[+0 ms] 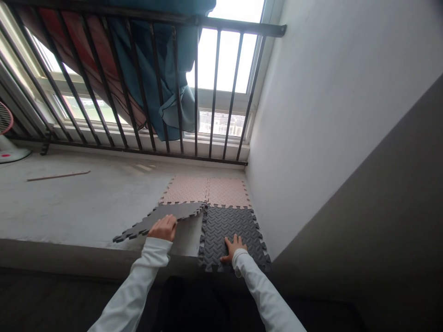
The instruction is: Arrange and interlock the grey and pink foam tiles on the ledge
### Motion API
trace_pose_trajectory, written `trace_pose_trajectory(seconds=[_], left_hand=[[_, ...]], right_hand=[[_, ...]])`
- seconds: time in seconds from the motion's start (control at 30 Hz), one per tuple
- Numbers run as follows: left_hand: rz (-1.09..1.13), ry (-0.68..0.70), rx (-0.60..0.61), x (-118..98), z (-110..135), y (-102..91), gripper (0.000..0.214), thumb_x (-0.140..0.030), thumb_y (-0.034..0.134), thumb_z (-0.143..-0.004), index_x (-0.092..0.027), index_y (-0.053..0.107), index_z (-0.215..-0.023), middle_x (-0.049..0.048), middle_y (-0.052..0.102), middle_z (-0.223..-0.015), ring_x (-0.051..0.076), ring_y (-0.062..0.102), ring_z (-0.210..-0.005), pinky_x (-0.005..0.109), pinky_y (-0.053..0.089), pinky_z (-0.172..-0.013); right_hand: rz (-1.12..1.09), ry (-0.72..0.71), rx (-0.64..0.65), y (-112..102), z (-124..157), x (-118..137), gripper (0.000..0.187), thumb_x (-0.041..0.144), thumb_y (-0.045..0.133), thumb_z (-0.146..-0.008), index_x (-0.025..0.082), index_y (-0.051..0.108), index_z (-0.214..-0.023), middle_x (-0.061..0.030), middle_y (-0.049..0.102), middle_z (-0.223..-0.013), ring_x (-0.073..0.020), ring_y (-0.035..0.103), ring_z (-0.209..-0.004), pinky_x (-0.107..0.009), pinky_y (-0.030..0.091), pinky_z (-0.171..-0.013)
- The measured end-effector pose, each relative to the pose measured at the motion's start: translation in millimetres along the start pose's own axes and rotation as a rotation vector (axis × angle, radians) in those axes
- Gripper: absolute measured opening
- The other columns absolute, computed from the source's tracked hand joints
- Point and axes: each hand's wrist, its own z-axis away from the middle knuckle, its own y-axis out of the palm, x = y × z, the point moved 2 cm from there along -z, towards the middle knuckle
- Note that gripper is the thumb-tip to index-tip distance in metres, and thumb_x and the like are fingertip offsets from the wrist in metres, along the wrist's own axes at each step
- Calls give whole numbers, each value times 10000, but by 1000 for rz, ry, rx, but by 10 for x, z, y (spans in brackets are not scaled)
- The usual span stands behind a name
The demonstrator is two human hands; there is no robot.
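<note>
Two pink foam puzzle tiles point(206, 190) lie side by side on the concrete ledge point(83, 203) against the window rail. In front of the right pink one lies a dark grey foam tile point(230, 228), and my right hand point(233, 247) rests flat on it with fingers spread. My left hand point(162, 228) grips the near edge of a second dark grey tile point(162, 217), which is tilted, its near edge raised off the ledge, left of the flat grey tile. Both arms wear white sleeves.
A black metal railing point(152, 92) stands along the window, with teal and red cloth point(155, 69) hung over it. A white wall point(328, 115) closes the right side. A thin wooden stick point(58, 175) lies far left; a pink fan point(5, 133) stands at the left edge.
</note>
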Motion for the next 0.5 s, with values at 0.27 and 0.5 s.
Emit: trace_pose_trajectory(seconds=[0.27,0.5], left_hand=[[248,-122,-65,524,-617,-140,300,-361,360,-808,-198,603,-875,39,670,-840,142,591,-769,215,426,-698],[430,-284,-66,834,-653,-384,311,-408,414,-762,-186,613,-851,7,655,-819,106,556,-724,189,418,-675]], right_hand=[[-3,-4,-17,-2,6,7,1024,606,652,-521,293,162,-1364,-169,30,-1453,-353,43,-1311,-561,186,-975],[-9,-4,-24,23,-22,-4,1011,569,670,-524,297,172,-1360,-170,37,-1452,-354,51,-1310,-565,195,-966]])
